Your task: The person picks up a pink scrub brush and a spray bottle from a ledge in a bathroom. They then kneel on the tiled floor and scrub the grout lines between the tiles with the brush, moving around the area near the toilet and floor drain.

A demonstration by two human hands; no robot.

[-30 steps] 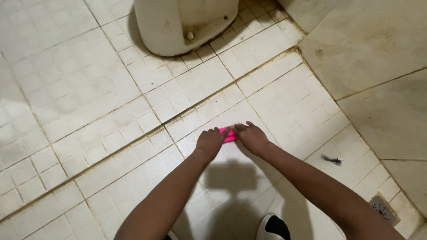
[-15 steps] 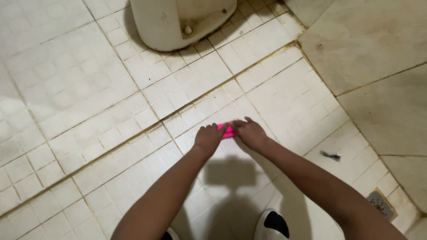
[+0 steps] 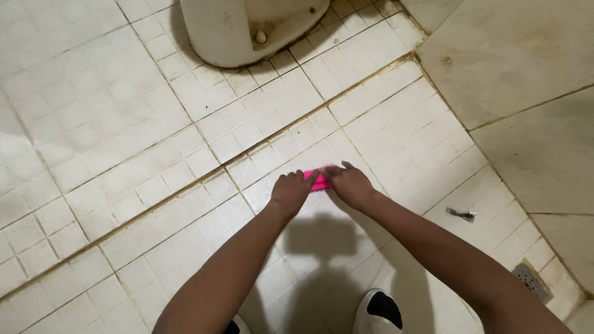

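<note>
A small pink scrub brush [image 3: 318, 180] lies pressed on the white tiled floor [image 3: 124, 154] in the middle of the view. My left hand [image 3: 291, 192] grips its left end and my right hand [image 3: 349, 184] covers its right end. Only a short pink strip with bristles shows between the two hands. Both forearms reach in from the bottom edge.
The white base of a toilet [image 3: 247, 28] stands at the top centre. A beige tiled wall [image 3: 526, 80] rises on the right. A small dark clump [image 3: 461, 214] lies by the wall, a floor drain [image 3: 531, 279] at lower right, and my white shoe [image 3: 380, 312] below.
Both hands and the pink brush have shifted only slightly on the tiles; the view has drifted a little. The grip is the same.
</note>
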